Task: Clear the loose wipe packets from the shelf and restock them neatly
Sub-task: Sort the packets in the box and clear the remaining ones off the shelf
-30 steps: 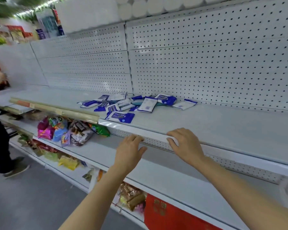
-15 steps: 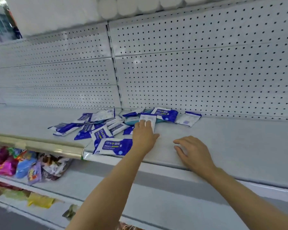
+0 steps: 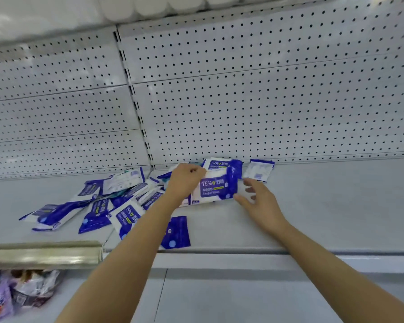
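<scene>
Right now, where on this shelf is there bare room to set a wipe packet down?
Bare shelf runs right of the right hand, from pegboard to front edge. Crowded left of the left hand, where loose packets overlap.

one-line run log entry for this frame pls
phase: first pickup | left hand: grips wipe packet | right hand: open beside packet | loose packets: scattered on shelf

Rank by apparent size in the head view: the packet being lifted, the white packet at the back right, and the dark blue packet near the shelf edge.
1. Lifted packet, in the left hand.
2. Dark blue packet, partly behind the forearm and nearer the camera, so unsure.
3. White packet.
</scene>
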Motion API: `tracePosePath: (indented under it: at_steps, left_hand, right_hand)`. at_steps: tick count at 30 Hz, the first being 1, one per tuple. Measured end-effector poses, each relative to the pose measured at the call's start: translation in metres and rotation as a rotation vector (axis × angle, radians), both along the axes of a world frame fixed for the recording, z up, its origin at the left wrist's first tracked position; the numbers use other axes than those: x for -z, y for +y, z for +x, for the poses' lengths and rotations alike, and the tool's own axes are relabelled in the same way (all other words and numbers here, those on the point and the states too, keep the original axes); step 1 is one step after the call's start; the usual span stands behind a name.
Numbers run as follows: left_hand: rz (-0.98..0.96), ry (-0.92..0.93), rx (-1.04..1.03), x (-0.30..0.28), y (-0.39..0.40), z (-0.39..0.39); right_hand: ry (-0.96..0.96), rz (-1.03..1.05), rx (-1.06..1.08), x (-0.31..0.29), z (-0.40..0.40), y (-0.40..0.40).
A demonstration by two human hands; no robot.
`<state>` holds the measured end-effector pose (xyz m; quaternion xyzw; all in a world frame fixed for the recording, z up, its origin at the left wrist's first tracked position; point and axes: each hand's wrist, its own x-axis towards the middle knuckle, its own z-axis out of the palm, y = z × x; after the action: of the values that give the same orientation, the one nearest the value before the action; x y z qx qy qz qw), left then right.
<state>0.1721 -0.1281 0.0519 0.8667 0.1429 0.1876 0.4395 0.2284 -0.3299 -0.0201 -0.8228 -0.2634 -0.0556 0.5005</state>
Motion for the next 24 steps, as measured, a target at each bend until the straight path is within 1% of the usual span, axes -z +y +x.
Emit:
tracePosePath:
  at_steps: [1,2,3,4,6,9,10,11,13,15,16,18,19,21,22,24]
  left_hand:
    - [-0.210,0.013,0.043,-0.003,0.001,-0.003]
    - [-0.369,0.045,0.092,-0.004,0.001,-0.004]
    - [-0.465,0.080,0.138,-0.004,0.002,-0.004]
    - [-0.519,0.110,0.176,-0.003,0.002,-0.003]
    - [-0.566,0.147,0.235,0.000,0.000,0.000]
    - [-0.600,0.186,0.305,0.001,-0.006,0.009]
    - [-0.583,0.206,0.311,0.002,-0.008,0.015]
    - [-0.521,0.219,0.300,0.003,-0.010,0.022]
    - [-0.261,0.173,0.214,0.009,-0.005,0.044]
    - [0.045,0.111,0.025,0.018,0.006,0.073]
    - [0.164,0.111,-0.055,0.022,0.011,0.087]
    - [0.321,0.190,-0.111,0.028,0.019,0.113]
    - [0.377,0.253,-0.111,0.030,0.020,0.125]
    - [0.402,0.376,-0.093,0.032,0.017,0.144]
    - [0.377,0.412,-0.075,0.031,0.015,0.149]
    - [0.280,0.408,-0.052,0.030,0.015,0.157]
  right_hand:
    - [0.115,0.110,-0.038,-0.007,-0.001,0.002]
    - [0.217,0.204,-0.090,-0.012,-0.001,0.003]
    - [0.301,0.284,-0.143,-0.015,-0.001,0.002]
    - [0.366,0.354,-0.189,-0.018,0.000,0.001]
    - [0.450,0.458,-0.246,-0.023,0.002,-0.001]
    - [0.519,0.531,-0.205,-0.026,0.008,-0.004]
    - [0.543,0.539,-0.184,-0.026,0.011,-0.005]
    - [0.567,0.537,-0.164,-0.024,0.015,-0.007]
    - [0.590,0.500,-0.118,-0.017,0.022,-0.013]
    - [0.602,0.465,-0.071,-0.012,0.027,-0.021]
    - [0.600,0.459,-0.055,-0.010,0.029,-0.025]
    - [0.586,0.439,-0.035,-0.009,0.031,-0.033]
    - [0.581,0.421,-0.025,-0.010,0.032,-0.037]
    - [0.566,0.379,-0.015,-0.010,0.035,-0.043]
    - [0.564,0.360,-0.015,-0.011,0.035,-0.046]
    - [0.568,0.347,-0.014,-0.012,0.036,-0.052]
